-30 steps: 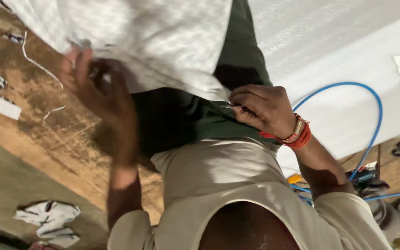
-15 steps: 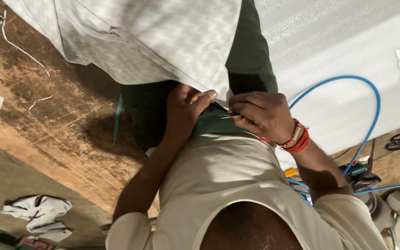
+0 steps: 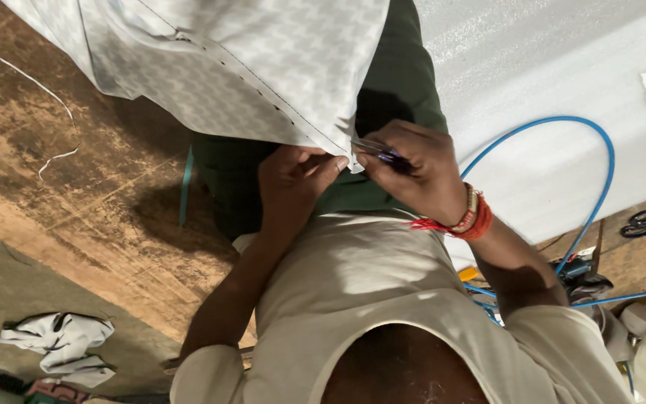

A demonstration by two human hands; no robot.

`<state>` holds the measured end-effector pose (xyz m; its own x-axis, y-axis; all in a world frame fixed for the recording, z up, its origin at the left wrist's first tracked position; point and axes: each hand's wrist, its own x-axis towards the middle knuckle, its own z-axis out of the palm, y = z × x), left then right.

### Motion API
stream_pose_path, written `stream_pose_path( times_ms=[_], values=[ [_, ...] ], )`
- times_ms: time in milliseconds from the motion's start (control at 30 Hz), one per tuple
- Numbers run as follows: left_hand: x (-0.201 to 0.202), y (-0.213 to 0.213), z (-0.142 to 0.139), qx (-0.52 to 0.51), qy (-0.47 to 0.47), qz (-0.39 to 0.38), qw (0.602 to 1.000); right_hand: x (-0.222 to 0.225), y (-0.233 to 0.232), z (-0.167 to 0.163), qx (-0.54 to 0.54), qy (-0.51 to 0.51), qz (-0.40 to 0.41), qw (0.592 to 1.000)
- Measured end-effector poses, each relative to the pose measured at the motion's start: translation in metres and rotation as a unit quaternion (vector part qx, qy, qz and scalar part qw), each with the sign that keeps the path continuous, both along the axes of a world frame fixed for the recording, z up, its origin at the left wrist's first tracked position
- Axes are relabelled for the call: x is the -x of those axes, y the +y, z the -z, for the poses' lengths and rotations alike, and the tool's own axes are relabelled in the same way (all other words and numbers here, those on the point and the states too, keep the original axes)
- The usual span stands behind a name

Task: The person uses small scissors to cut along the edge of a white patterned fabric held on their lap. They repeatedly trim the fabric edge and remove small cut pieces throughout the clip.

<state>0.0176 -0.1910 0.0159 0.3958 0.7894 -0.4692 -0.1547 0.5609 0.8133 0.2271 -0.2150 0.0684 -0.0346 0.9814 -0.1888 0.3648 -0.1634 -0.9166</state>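
Observation:
A white patterned fabric (image 3: pixel 248 67) with a dark stitched seam hangs over a green cloth (image 3: pixel 401 82) in front of me. My left hand (image 3: pixel 293 179) pinches the fabric's lower corner from below. My right hand (image 3: pixel 413 168), with red bangles at the wrist, meets it at the same corner. It grips a small thin tool with a purple handle (image 3: pixel 383 153), and the tool's tip rests on the seam edge. The two hands touch at the fingertips.
A worn brown wooden board (image 3: pixel 76 202) lies to the left with white thread scraps (image 3: pixel 31 75). A white foam sheet (image 3: pixel 532 67) and a looping blue hose (image 3: pixel 600 164) are to the right. Black scissors (image 3: pixel 644 222) lie far right, and a crumpled white cloth (image 3: pixel 57 340) sits lower left.
My left hand has come in from the left side of the fabric to its lower corner and now pinches it beside my right hand. The fabric has shifted right.

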Motion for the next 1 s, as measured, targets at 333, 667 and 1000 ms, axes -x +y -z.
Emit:
stream_pose_path(
  times_ms=[333,667,1000],
  values=[
    [-0.001,-0.003,-0.001,-0.051,0.034,0.014,0.998,0.006,0.005,0.006,-0.076,-0.053,-0.02,0.996],
    [0.0,0.001,-0.004,-0.064,0.017,0.017,0.998,0.011,0.003,0.016,-0.052,-0.047,-0.017,0.997],
    [0.0,0.002,-0.006,-0.061,-0.009,0.015,0.998,0.003,0.003,0.014,0.007,0.007,-0.016,1.0]
  ],
)
